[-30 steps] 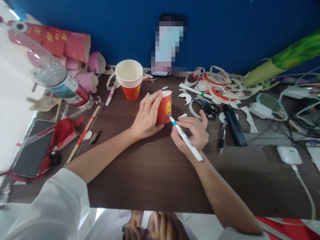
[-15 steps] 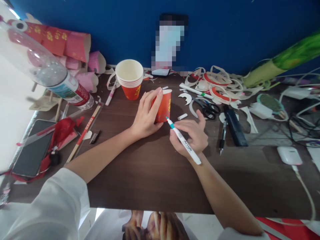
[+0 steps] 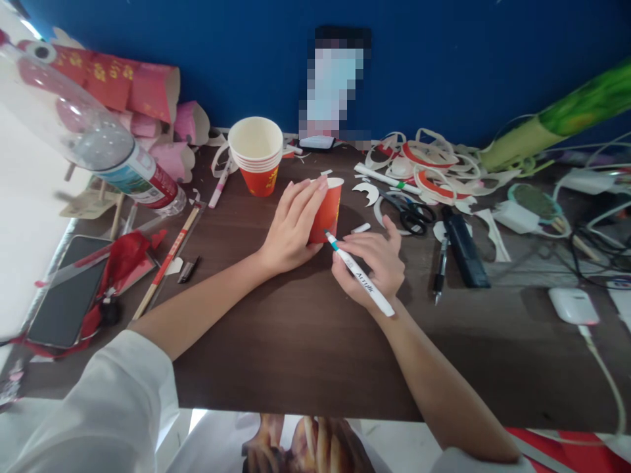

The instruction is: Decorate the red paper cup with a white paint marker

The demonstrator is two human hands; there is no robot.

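Note:
Wrapped round a red paper cup (image 3: 327, 213) with yellow print, my left hand (image 3: 293, 230) covers much of its left side. My right hand (image 3: 372, 266) pinches a white acrylic marker (image 3: 362, 279) with a teal band. The marker's tip is at the lower part of the cup's wall; whether it touches I cannot tell. Just beyond my right hand lies a white pen cap (image 3: 361, 228). Behind my left hand stands a stack of red paper cups (image 3: 256, 161).
Black scissors (image 3: 414, 213) and curled paper strips (image 3: 434, 164) lie at the back right. A pen (image 3: 440, 269) and a dark case (image 3: 466, 253) are right of my hand. On the left are a clear bottle (image 3: 113, 144), a phone (image 3: 69, 289) and a brush (image 3: 170, 259).
The cup has turned slightly in my left hand, so its yellow print shows less. The marker and my right hand have shifted a little to the left.

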